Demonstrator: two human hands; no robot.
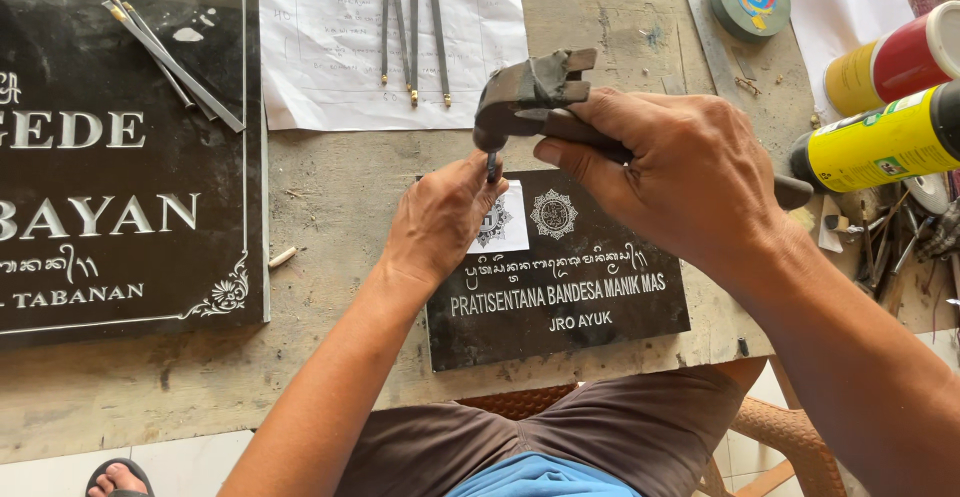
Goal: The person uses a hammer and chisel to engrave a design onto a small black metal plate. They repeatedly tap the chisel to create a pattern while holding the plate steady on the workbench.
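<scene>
Rough wooden bench is spreading under you as your left hand (440,219) is pinching a thin chisel (492,166) upright on the small black stone plaque (560,287), while your right hand (680,177) is gripping a hammer (535,97) poised just above it.

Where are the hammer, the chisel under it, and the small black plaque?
hammer (532,94), head view, on its dark head.
chisel (492,167), head view, on the shaft above the left fingers.
small black plaque (600,307), head view, on its lower face.
</scene>
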